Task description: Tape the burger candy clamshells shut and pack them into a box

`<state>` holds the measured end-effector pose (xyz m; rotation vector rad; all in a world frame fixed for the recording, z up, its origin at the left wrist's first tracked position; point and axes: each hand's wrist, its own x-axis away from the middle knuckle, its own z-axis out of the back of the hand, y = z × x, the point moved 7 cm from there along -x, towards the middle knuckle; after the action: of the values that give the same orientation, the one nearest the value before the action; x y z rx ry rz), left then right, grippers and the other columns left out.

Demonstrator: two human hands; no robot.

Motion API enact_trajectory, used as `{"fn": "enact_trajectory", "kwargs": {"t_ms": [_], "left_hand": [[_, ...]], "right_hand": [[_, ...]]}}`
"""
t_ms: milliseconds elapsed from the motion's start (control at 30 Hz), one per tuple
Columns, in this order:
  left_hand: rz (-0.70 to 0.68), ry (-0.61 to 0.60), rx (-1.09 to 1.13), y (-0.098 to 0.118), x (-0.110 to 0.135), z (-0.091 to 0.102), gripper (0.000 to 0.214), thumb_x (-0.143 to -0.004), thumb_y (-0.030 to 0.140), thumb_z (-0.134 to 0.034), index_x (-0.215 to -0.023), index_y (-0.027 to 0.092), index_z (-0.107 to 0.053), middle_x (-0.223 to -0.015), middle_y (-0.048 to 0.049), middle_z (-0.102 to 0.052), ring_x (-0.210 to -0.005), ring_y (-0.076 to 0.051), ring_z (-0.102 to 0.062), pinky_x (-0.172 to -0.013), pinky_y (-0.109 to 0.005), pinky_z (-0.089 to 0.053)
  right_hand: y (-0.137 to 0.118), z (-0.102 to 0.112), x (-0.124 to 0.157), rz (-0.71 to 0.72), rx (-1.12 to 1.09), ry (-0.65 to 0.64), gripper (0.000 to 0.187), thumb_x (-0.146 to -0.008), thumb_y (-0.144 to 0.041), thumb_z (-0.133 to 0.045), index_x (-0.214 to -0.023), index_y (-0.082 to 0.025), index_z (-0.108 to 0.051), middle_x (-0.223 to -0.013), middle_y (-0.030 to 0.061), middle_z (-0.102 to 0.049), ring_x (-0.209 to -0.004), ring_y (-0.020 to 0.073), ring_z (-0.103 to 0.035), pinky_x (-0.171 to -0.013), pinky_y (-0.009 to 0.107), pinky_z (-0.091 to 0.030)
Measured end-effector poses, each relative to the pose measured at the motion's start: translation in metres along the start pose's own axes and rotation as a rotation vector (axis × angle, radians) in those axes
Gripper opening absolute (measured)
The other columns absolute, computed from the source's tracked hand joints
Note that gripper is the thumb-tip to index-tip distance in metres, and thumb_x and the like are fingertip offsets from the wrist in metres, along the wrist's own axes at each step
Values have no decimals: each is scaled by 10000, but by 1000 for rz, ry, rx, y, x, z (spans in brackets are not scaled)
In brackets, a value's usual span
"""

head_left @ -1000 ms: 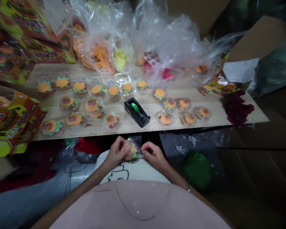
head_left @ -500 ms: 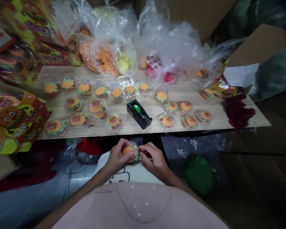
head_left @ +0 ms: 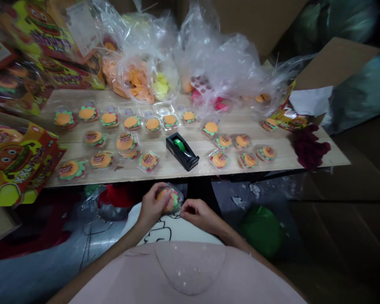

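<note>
My left hand [head_left: 152, 206] is closed round a small clear plastic case holding a burger-shaped candy [head_left: 171, 199], held in front of my body below the table edge. My right hand [head_left: 196, 213] sits just right of it, fingers curled and pinched near the case's lower right edge; whether they grip anything is unclear. On the wooden table [head_left: 285, 158] above lie several more packed burger candies [head_left: 148, 161] in rows. A black tape dispenser [head_left: 181, 150] with a green roll stands among them.
Clear plastic bags [head_left: 215, 59] with orange, yellow and pink candy parts are heaped at the table's back. Printed burger boxes [head_left: 15, 162] stand at left. A dark red cloth [head_left: 310, 145] lies at the right end. A green object [head_left: 262, 230] sits on the floor.
My right hand has slid off the candy case and dropped slightly to its lower right. My left hand has kept hold of the case and turned it a little.
</note>
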<state>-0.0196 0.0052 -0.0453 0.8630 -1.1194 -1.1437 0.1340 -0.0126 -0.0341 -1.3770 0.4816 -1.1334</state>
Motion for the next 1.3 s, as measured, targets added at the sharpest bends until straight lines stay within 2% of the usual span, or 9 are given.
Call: {"fn": "enact_trajectory", "kwargs": {"t_ms": [100,233,500,600,700,800,1033,1167,1300], "left_hand": [[-41,34,27,3,-2,-4,292,-769,369,-617,-982,170,-597,-813,-19,-648,-735,-158,-596,-666,-242,-465],[-48,52,118,2,-2,-5,296,-762,364,-640,-977,170,-578,-833,-24,-639,-737,-151,-589,-676,-246,-476],[14,39,231,1,-3,-4,299,-734,358,-672,-928,164,-554,-824,-13,-609,-735,-141,-573,-670,-239,-470],[29,26,282,10,-4,-8,379,-761,373,-640,-1059,177,-515,-857,-10,-592,-742,-142,-578,-670,-247,-475],[7,-122,227,21,-3,-20,496,-799,354,-596,-1245,194,-450,-1029,-53,-594,-876,-172,-586,-752,-273,-474],[5,-254,150,24,1,-26,474,-816,345,-565,-1245,166,-469,-1126,-86,-581,-953,-198,-569,-803,-287,-457],[40,-440,211,22,4,-28,343,-817,344,-560,-1111,195,-465,-1039,-43,-560,-927,-175,-531,-797,-276,-438],[149,-589,336,15,4,-32,327,-768,336,-636,-989,206,-434,-895,13,-524,-804,-133,-518,-693,-234,-430],[190,-642,324,9,3,-30,377,-715,294,-707,-935,206,-413,-830,38,-517,-768,-119,-503,-679,-226,-417]], "right_hand": [[-16,7,-3,134,-78,155,105,-790,-239,-606,-718,-163,-600,-736,-8,-539,-677,111,-499,-607,220,-381],[-21,26,-3,172,-34,426,92,-829,-235,-551,-842,-171,-616,-797,15,-534,-682,121,-511,-600,229,-405],[-28,21,-1,201,178,368,257,-826,-190,-530,-1068,-173,-616,-888,50,-556,-772,156,-551,-688,268,-452],[-32,26,1,213,193,419,335,-822,-154,-501,-1149,-175,-574,-964,72,-531,-844,176,-548,-738,291,-463],[-30,31,2,209,195,459,377,-791,-103,-483,-1151,-180,-562,-979,73,-510,-853,180,-540,-748,302,-466],[-21,32,3,161,151,453,359,-764,-97,-500,-1108,-179,-565,-931,55,-513,-775,161,-534,-665,276,-462],[-11,33,0,146,129,433,384,-719,-78,-513,-1087,-178,-561,-932,40,-493,-715,134,-510,-612,257,-440],[-10,34,-5,162,100,339,286,-694,-61,-518,-945,-174,-596,-869,22,-507,-699,123,-501,-601,242,-424],[-12,31,-5,198,106,250,312,-721,-97,-551,-1013,-188,-612,-896,22,-509,-728,121,-512,-567,218,-406]]}}
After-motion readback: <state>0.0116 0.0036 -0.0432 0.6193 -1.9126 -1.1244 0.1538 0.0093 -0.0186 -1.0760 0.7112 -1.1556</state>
